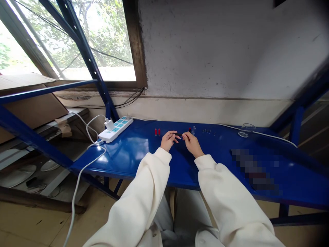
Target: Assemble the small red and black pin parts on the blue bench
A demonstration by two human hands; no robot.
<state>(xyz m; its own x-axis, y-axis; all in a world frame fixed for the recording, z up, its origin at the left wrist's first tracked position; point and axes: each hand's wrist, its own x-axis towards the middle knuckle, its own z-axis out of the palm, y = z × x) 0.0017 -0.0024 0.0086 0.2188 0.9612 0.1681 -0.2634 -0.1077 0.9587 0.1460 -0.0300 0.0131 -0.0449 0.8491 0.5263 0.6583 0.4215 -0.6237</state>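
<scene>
Between my two hands is a small, thin dark piece [179, 134], too small to name. My left hand [168, 140] pinches its left end, with some fingers bent below it. My right hand [191, 143] grips the other end between thumb and fingers. Just left of my left hand stand two small red pieces [157, 132] with pale lower ends. Behind my right hand are another small red-and-dark piece [190, 129] and a clear plastic piece [193, 130]. Several tiny pieces [206, 131] lie in a row farther right.
The blue table [128, 151] runs along the wall. A white power strip [115, 129] with a plugged-in adapter lies at its left, its cable hanging off the front. A clear glass [247, 128] rests at the back right near a white cable. A blurred dark object [254, 169] lies at right.
</scene>
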